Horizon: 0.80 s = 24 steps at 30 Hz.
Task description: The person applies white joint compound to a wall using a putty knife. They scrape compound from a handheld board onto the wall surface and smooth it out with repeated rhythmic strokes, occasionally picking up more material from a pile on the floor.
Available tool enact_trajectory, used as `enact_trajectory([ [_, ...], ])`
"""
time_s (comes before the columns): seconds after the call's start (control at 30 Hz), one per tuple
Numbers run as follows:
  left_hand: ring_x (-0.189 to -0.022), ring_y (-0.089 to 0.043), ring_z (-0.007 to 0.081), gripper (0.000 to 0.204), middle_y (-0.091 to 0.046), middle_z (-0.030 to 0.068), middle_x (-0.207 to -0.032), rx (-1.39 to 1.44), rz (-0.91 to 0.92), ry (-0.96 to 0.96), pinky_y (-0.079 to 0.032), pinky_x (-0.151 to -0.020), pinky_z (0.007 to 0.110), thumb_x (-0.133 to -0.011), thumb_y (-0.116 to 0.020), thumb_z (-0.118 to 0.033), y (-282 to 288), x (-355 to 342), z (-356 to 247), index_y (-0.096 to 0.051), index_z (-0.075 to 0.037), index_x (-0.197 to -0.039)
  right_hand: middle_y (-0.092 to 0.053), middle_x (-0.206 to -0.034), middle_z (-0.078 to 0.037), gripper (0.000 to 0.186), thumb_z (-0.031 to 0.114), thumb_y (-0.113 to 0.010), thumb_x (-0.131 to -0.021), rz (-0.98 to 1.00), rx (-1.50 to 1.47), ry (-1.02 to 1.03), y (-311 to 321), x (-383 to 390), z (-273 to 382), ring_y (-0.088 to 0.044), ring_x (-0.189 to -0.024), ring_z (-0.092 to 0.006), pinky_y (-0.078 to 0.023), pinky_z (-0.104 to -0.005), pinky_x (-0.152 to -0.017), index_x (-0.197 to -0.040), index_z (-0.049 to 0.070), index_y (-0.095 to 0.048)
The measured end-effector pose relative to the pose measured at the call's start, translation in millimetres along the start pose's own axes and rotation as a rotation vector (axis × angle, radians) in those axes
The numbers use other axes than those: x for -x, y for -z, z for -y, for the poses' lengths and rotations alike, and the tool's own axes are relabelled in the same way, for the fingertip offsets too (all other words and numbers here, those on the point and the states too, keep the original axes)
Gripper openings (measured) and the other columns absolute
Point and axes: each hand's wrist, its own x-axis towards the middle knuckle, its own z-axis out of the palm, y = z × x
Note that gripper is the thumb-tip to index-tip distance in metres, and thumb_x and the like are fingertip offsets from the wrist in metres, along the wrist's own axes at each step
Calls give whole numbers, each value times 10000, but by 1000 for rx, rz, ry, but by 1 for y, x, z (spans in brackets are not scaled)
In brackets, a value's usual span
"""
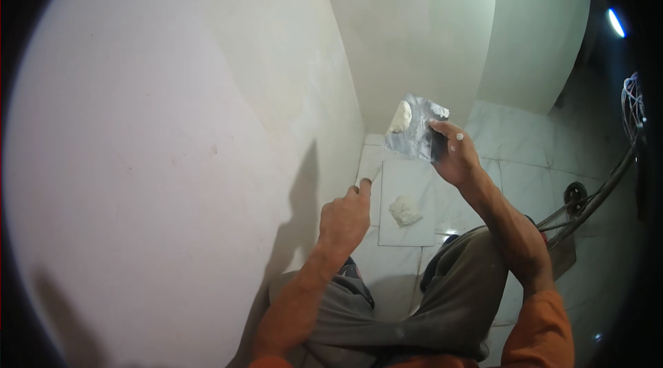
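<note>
My right hand (459,154) grips a broad metal putty knife (416,134), thumb on top of the blade. A lump of cream putty (401,117) clings to the blade's left edge, and more is smeared at its upper right corner. White flecks mark the fingers. Left of it and lower, my left hand (347,219) is closed near the wall, with its fingers curled; what it holds, if anything, is hidden. Below the putty knife, a heap of putty (405,210) lies on a flat white board (397,173) on the floor.
A pale plastered wall (173,126) rises close on my left, meeting another wall (414,36) at a corner ahead. Marble-look tiles (518,126) cover the floor. Cables (587,212) and tangled wires (631,105) are at the right. My bent knees (463,278) are below.
</note>
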Motion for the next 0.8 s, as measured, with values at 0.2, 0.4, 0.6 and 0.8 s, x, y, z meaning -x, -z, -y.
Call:
enact_trajectory([
  [0.2,-782,-693,387,165,-695,182,-884,17,180,-34,-537,-718,510,-987,-481,-169,-16,32,-8,-512,-37,-1080,-588,-1027,-102,235,38,-589,-903,131,592,212,6,-70,-24,-599,-904,-210,-510,-378,-802,-1109,-61,-532],
  [0.4,-793,-667,429,172,-686,200,-869,189,6,191,-512,-714,530,-1010,-469,-184,-1,46,-10,-489,-19,-1055,-558,-922,-62,242,14,-564,-881,126,286,325,-48,-160,-58,-549,-804,-147,-484,-312,-728,-1094,-102,-558],
  [0.6,-775,-686,402,148,-666,193,-913,214,64,228,-541,-649,493,-977,-467,-115,-5,34,-19,-473,-29,-1097,-588,-894,-95,243,-1,-506,-834,-47,461,318,-41,-214,-63,-547,-748,-145,-480,-338,-650,-1028,-116,-595],
  [0.8,-729,-677,394,168,-667,176,-910,303,24,221,-534,-614,491,-1032,-438,-203,-24,-2,-19,-467,-42,-1071,-510,-758,-14,201,57,-549,-887,-45,737,312,-13,-279,-75,-440,-658,-95,-393,-297,-571,-1002,-101,-600],
])
